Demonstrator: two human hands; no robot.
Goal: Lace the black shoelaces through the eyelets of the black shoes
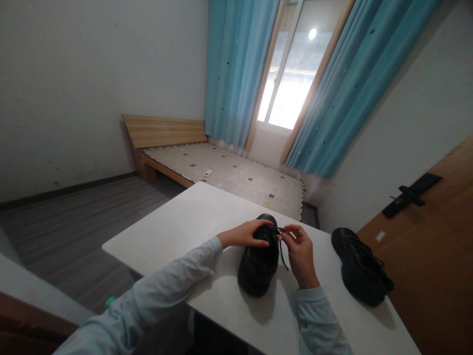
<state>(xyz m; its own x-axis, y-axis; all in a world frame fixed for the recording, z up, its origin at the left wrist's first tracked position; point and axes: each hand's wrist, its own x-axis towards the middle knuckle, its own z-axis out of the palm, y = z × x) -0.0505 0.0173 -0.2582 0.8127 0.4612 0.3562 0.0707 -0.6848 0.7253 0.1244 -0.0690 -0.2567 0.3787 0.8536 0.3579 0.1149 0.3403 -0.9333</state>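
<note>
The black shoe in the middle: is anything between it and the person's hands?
Nothing visible. The left hand rests on the black shoe and the right hand pinches its lace. The second shoe lies apart, to the right.

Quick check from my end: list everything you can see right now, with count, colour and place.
black lace-up shoe under the hands: 1, black, middle of the table, toe pointing away
black shoelace: 1, black, hanging from that shoe's right side
second black shoe: 1, black, right end of the table, untouched
white rectangular table: 1, white, foreground
wooden bed with patterned mattress: 1, light wood and grey, behind the table
small white object on the mattress: 1, too small to identify
blue curtains: 2, either side of the window
wooden door with black handle: 1, brown, far right
left hand: 1, resting on the shoe's top
right hand: 1, pinching the shoelace
</note>
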